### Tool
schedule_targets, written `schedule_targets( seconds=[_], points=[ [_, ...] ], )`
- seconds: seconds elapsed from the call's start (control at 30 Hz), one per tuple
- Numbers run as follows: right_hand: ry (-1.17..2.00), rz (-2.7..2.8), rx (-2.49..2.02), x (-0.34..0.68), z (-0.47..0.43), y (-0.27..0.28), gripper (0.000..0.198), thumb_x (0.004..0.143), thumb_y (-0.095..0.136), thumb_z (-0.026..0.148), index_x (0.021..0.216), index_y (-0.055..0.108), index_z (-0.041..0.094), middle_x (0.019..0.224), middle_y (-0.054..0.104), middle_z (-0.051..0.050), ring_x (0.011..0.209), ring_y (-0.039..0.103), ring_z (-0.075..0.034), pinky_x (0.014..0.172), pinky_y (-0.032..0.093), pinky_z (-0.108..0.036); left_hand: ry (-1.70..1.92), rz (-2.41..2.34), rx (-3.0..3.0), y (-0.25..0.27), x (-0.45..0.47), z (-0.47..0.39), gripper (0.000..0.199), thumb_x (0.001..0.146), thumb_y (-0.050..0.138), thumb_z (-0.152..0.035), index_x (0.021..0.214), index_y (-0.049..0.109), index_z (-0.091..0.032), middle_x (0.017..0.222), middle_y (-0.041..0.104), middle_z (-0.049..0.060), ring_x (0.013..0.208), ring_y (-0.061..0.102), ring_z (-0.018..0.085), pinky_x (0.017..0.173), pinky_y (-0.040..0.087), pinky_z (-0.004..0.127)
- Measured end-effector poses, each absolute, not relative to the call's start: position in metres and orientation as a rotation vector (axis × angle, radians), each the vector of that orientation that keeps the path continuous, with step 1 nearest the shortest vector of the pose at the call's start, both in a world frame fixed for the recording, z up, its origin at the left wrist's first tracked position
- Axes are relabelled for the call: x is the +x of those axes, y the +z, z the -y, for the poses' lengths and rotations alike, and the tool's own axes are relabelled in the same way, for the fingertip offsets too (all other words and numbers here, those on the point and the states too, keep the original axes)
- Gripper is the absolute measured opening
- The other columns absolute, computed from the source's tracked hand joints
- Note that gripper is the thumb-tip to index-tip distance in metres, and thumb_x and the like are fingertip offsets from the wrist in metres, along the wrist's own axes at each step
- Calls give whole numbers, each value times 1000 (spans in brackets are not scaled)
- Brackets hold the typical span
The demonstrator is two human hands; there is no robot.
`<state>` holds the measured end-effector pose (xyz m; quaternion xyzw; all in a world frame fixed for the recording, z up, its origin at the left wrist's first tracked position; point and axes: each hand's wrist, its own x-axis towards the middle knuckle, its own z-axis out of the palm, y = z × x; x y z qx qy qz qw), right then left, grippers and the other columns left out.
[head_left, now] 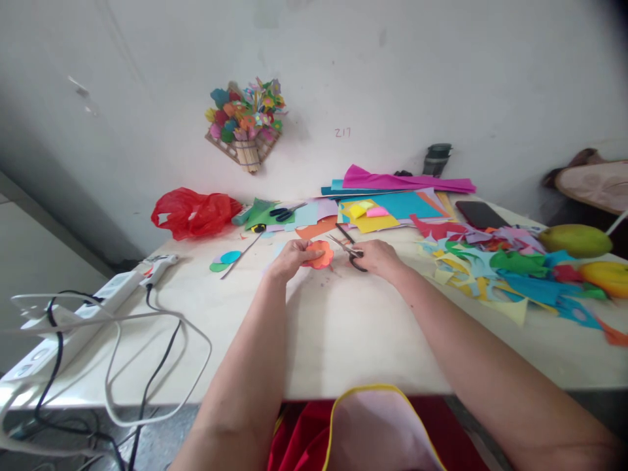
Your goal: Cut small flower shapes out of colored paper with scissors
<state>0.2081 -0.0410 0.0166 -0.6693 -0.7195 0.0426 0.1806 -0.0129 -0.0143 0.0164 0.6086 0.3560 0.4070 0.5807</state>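
Observation:
My left hand [291, 257] pinches an orange paper flower [321, 255] with a scalloped edge, above the middle of the table. In my right hand [377, 257] is a pair of scissors [357, 260] with dark handles, fingers closed around them. The blades point left toward the flower and look parted; whether they touch the paper I cannot tell. Small orange scraps [328, 280] lie on the table beneath. Just behind the scissors rests a dark pen-like stick [345, 233]. A sheet of orange paper [316, 227] lies behind the flower.
Paper scraps [490, 268] are heaped at right, beside a phone [481, 214] and a green fruit [575, 240]. Coloured sheets [392, 204], a second pair of scissors [286, 212] and a red plastic bag [193, 212] lie at the back. Cables and a power strip [112, 291] occupy the left edge.

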Motion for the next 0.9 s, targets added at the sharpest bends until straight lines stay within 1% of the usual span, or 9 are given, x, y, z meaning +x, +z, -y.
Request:
schedule_targets(
  seconds=[0.1, 0.27, 0.43, 0.5, 0.57, 0.63, 0.73, 0.8, 0.9],
  points=[
    [76, 2053, -1963, 208, 44, 22, 36, 70, 64, 42, 98, 72, 21, 96, 72, -12, 91, 64, -28, 66, 42, -31, 931, -847, 1461, 14, -12, 13, 29, 55, 81, -32, 65, 64, -11, 58, 59, 1, 54, 52, 10, 56, 38, 24],
    [71, 2116, -1955, 209, 45, 25, 26, 74, 61, 38, 89, 74, 20, 99, 71, -13, 93, 63, -28, 68, 42, -31, 905, -860, 1527, 15, -8, 16, 29, 56, 80, -33, 63, 62, -11, 58, 58, 1, 55, 52, 10, 57, 38, 24],
    [12, 2156, -2004, 210, 46, 27, 26, 78, 57, 31, 95, 73, 19, 108, 67, -15, 99, 60, -28, 70, 43, -32, 882, -864, 1562, 18, -5, 20, 32, 54, 82, -34, 60, 60, -12, 58, 59, 2, 55, 53, 11, 57, 39, 24],
    [7, 2150, -2012, 211, 45, 27, 23, 78, 56, 29, 88, 74, 18, 105, 67, -15, 100, 59, -29, 71, 42, -33, 870, -857, 1569, 19, -5, 21, 33, 54, 82, -35, 60, 60, -12, 58, 60, 3, 56, 54, 11, 57, 39, 24],
    [56, 2090, -1972, 211, 44, 27, 21, 80, 56, 30, 81, 73, 18, 100, 69, -14, 97, 60, -28, 70, 42, -32, 861, -842, 1586, 18, -4, 21, 32, 55, 81, -36, 60, 61, -12, 58, 60, 3, 56, 54, 12, 57, 40, 25],
    [213, 1988, -1823, 210, 43, 26, 24, 82, 54, 34, 77, 72, 19, 93, 70, -11, 90, 61, -25, 68, 41, -31, 849, -829, 1610, 17, -4, 20, 30, 56, 81, -35, 61, 62, -12, 58, 60, 2, 55, 54, 12, 56, 39, 25],
    [659, 1811, -1448, 206, 44, 26, 30, 81, 55, 43, 76, 69, 17, 83, 69, -8, 76, 59, -19, 59, 39, -26, 828, -835, 1644, 15, -3, 17, 29, 56, 80, -33, 59, 61, -12, 55, 57, 1, 52, 50, 10, 54, 37, 24],
    [930, 1717, -1256, 203, 46, 27, 33, 77, 59, 47, 76, 67, 15, 77, 67, -6, 66, 56, -15, 51, 34, -24, 809, -847, 1658, 14, -1, 17, 28, 56, 80, -32, 58, 60, -13, 54, 55, 0, 51, 48, 9, 52, 35, 23],
    [1099, 1673, -1170, 199, 49, 26, 33, 68, 68, 46, 76, 64, 14, 66, 61, -2, 57, 48, -11, 46, 28, -22, 769, -849, 1672, 14, 2, 17, 27, 56, 80, -31, 59, 60, -13, 54, 56, 0, 50, 47, 9, 52, 34, 23]
  ],
)
